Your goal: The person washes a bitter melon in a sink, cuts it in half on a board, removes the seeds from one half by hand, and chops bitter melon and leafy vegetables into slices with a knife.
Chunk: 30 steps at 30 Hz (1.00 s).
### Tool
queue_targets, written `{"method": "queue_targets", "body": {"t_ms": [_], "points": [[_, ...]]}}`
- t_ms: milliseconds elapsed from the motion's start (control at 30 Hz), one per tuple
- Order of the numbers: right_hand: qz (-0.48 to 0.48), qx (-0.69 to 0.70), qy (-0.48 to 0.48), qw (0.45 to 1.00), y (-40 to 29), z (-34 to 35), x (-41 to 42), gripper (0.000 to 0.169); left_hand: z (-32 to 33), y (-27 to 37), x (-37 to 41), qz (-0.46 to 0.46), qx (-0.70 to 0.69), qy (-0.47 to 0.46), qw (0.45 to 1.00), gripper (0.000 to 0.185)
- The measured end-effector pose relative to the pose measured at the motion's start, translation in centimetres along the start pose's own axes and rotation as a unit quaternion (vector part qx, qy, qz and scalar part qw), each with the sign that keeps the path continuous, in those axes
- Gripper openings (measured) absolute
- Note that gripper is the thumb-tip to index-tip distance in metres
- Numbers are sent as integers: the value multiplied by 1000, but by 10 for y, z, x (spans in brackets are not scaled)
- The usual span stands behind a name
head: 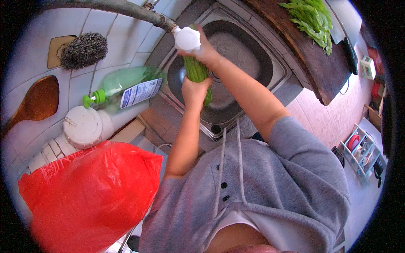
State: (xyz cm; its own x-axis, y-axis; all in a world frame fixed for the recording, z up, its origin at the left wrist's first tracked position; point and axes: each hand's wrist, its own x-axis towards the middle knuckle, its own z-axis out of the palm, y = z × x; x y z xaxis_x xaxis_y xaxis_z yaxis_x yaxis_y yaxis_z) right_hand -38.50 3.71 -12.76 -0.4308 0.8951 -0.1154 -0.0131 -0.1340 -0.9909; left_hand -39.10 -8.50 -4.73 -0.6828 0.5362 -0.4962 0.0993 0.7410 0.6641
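Observation:
A bunch of long green vegetable stalks is held over the stainless steel sink. My left hand is wrapped around its lower part, and the end of the bunch sticks out below my fist. Higher up, my right hand is on the same bunch, its fingers blurred and partly covered by the white knob of the tap. The tap's outlet and any water from it are hidden. Part of the sink's drain shows beside the stalks.
Cut green leaves and a black-handled knife lie on the wooden board at right. Along the left wall are a green pump bottle, a white lidded tub and a dark scouring pad. A red plastic bag is nearer.

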Motion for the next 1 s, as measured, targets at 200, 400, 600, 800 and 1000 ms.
{"method": "queue_targets", "body": {"t_ms": [200,400,600,800,1000], "points": [[311,269,-148,900,-22,-16,2,43,0,-14,-15,-2,-160,-110,981,53],[339,381,-204,836,-19,-29,-18,49,-5,-17,14,-76,-469,-334,814,53],[35,-29,-81,996,-11,-27,-26,86,7,-34,15,72,-207,-178,959,66],[352,181,-136,908,-21,-27,10,32,1,-22,-10,156,59,-71,984,69],[334,320,-177,868,-3,-34,5,33,-5,-21,-2,130,131,-61,981,70]]}}
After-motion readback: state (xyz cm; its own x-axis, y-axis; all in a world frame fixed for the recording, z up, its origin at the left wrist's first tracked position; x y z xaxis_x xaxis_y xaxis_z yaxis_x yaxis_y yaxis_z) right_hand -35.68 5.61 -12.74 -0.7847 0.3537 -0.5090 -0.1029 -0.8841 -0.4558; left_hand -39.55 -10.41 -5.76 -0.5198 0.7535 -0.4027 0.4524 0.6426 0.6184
